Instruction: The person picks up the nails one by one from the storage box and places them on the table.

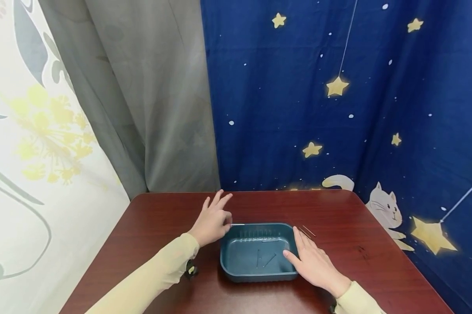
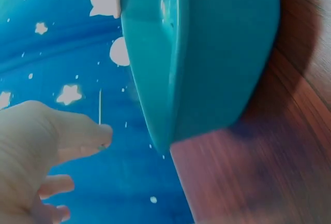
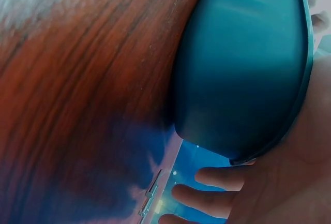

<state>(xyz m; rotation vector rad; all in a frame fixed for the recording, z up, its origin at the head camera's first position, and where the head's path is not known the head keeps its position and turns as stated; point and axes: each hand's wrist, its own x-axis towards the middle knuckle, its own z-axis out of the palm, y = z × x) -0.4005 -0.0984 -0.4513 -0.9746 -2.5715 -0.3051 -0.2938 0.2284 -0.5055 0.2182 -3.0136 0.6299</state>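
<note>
"By the far left corner of the basin (image 1: 259, 278), what does the left hand (image 1: 210, 224) hold?"

"A slim stick (image 1: 237, 224), straight and pale, thin as a needle. Thumb and forefinger pinch it; the other fingers stand spread."

"And the basin, how does it look?"

"Dark teal, a rectangle with rounded corners, a smooth rim and shallow ribs along its walls. It stands toward the near middle of the worktop (image 1: 173, 209). Three loose sticks (image 1: 269, 260) lie apart on its floor: one toward the far side, two nearer, one of those slanting."

"What about the right hand (image 1: 318, 264)?"

"It lies along the right rim, fingers extended, with the thumb over the edge."

"Anything farther right?"

"A pair of brownish sticks (image 1: 309, 231), side by side just past the fingers. They're on the worktop, which is glossy red-brown with a wood grain. On the far side hang a grey curtain (image 1: 173, 87) and a blue curtain (image 1: 259, 87) with yellow stars."
</note>
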